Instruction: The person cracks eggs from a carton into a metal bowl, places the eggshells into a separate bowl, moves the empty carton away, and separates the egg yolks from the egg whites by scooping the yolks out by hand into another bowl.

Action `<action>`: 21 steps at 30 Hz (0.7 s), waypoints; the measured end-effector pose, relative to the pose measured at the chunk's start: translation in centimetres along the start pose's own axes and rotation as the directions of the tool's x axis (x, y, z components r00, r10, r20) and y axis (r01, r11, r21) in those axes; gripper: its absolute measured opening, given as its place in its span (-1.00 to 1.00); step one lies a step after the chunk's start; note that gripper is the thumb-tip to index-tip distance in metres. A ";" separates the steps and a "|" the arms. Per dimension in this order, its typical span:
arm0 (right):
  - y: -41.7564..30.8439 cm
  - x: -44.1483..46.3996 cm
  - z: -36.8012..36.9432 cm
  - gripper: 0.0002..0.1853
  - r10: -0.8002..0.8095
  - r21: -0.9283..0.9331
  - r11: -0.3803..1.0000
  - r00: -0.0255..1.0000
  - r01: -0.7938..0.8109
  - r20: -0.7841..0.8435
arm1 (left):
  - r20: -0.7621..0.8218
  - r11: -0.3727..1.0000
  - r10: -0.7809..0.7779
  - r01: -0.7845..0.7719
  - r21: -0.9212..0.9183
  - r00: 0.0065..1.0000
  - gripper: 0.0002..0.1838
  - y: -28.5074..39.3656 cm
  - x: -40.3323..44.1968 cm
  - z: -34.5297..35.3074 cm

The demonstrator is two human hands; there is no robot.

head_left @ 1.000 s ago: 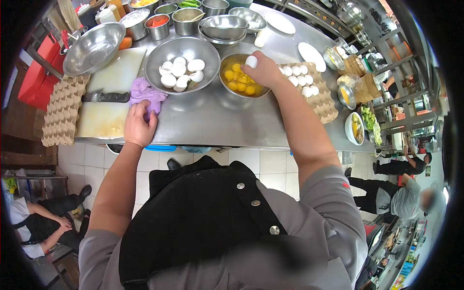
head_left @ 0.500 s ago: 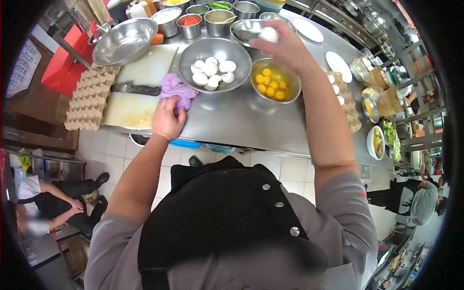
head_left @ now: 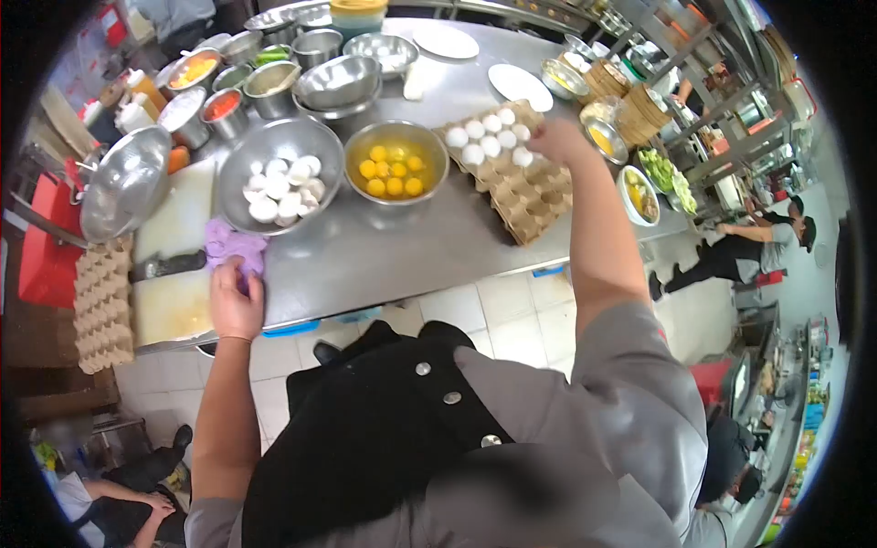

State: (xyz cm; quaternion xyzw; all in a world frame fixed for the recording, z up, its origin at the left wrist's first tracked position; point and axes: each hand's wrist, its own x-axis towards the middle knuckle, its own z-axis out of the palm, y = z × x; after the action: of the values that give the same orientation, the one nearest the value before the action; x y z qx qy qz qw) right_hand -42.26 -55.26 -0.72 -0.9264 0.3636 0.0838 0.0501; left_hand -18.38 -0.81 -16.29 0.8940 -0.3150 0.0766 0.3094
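My left hand [head_left: 237, 301] is at the table's front edge, its fingers curled onto a crumpled purple cloth [head_left: 235, 245]. At the right, my right hand [head_left: 559, 143] reaches over a cardboard egg tray [head_left: 530, 196], bent fingers beside the white eggs [head_left: 491, 145] in its far half; what they grip, if anything, is hidden. The tray's near cups hold nothing. Between my hands stands a steel bowl of cracked eggs [head_left: 395, 171] with several whole yolks. Left of it, a larger steel bowl [head_left: 239, 157] contains white eggs or eggshells [head_left: 281, 190].
A knife [head_left: 169, 266] lies across the cutting board [head_left: 174, 303], beside another egg tray [head_left: 103, 306]. Steel containers [head_left: 271, 89] of ingredients and stacked bowls [head_left: 338, 84] line the back. White plates [head_left: 520, 87] and a white bowl [head_left: 638, 195] stand right. Other people [head_left: 744, 242] are nearby.
My right hand has moved from above the bowls, where it held a white egg, right to the egg tray. The view has turned right. My left hand stays on the cloth.
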 end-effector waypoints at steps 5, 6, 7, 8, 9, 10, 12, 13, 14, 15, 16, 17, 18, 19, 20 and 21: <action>1.2 -0.1 6.9 -0.22 0.090 0.301 0.954 0.950 0.004 -0.298 | -0.070 0.995 0.095 -0.092 0.046 0.993 -0.56 -2.6 0.2 1.4; 1.1 0.4 7.6 -0.29 0.220 0.435 0.893 0.957 -0.120 -0.188 | -0.050 0.995 0.075 -0.071 0.063 0.996 -0.58 -1.5 0.2 0.5; 1.1 -0.2 7.2 -0.44 0.189 0.345 0.932 0.960 -0.109 -0.208 | -0.057 0.998 0.056 -0.054 0.039 0.997 -0.60 -0.9 0.1 0.3; 0.4 -0.8 7.2 -0.58 0.242 0.428 0.897 0.936 -0.115 -0.255 | -0.043 0.999 0.039 -0.038 0.006 0.998 -0.62 -0.6 -0.1 0.2; 0.4 -0.6 7.8 -0.57 0.257 0.472 0.877 0.922 -0.095 -0.291 | -0.058 0.999 0.037 -0.037 0.014 0.998 -0.63 -0.1 -0.2 -0.2; 1.0 -0.4 8.7 -0.56 0.280 0.513 0.854 0.906 -0.085 -0.316 | -0.062 0.999 0.036 -0.035 0.017 0.997 -0.64 0.2 -0.3 -0.5; 1.6 -0.3 10.3 -0.55 0.308 0.577 0.817 0.837 0.011 -0.452 | -0.069 0.998 0.055 -0.053 0.028 0.996 -0.63 0.3 -0.3 -0.7; 1.5 -0.5 10.9 -0.55 0.327 0.599 0.799 0.796 0.056 -0.510 | -0.068 0.998 0.061 -0.059 0.028 0.996 -0.63 0.2 -0.2 -0.7; 1.9 -0.7 11.3 -0.57 0.301 0.737 0.654 0.835 0.171 -0.460 | -0.058 0.998 0.054 -0.052 0.025 0.997 -0.64 0.3 -0.3 -0.9; 2.4 -1.1 11.6 -0.60 0.258 0.842 0.472 0.872 0.261 -0.415 | -0.047 0.999 0.046 -0.045 0.020 0.998 -0.64 0.5 -0.3 -1.0; 2.8 -1.9 11.7 -0.62 0.203 0.909 0.266 0.904 0.319 -0.377 | -0.033 0.999 0.038 -0.038 0.012 0.999 -0.65 0.6 -0.3 -1.1; 1.7 -4.3 11.0 -0.69 0.208 0.953 -0.053 0.936 0.300 -0.283 | -0.034 0.999 0.042 -0.041 0.015 0.999 -0.65 0.7 -0.2 -1.2; -0.5 -7.7 9.5 -0.75 0.176 0.899 -0.364 0.966 0.243 -0.190 | -0.037 0.999 0.042 -0.042 0.017 0.998 -0.65 0.9 -0.2 -1.3; -1.5 -9.5 9.5 -0.75 0.098 0.829 -0.539 0.989 0.149 -0.114 | -0.041 0.999 0.039 -0.038 0.018 0.998 -0.65 1.0 -0.3 -1.3; -2.2 -11.0 10.2 -0.75 0.003 0.726 -0.687 0.999 0.037 -0.048 | -0.045 0.999 0.033 -0.032 0.022 0.998 -0.65 1.1 -0.4 -1.4; -3.1 -12.7 10.6 -0.70 0.008 0.878 -0.477 1.000 0.029 -0.029 | -0.043 1.000 0.024 -0.024 0.015 0.999 -0.65 1.3 -0.5 -1.5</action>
State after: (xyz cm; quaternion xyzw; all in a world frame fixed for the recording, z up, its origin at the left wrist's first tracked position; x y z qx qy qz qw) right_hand -50.62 -42.93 -8.56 -0.4352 0.2492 -0.2802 0.8185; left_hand -19.49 -0.38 -14.59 0.8904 -0.3184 0.1017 0.3088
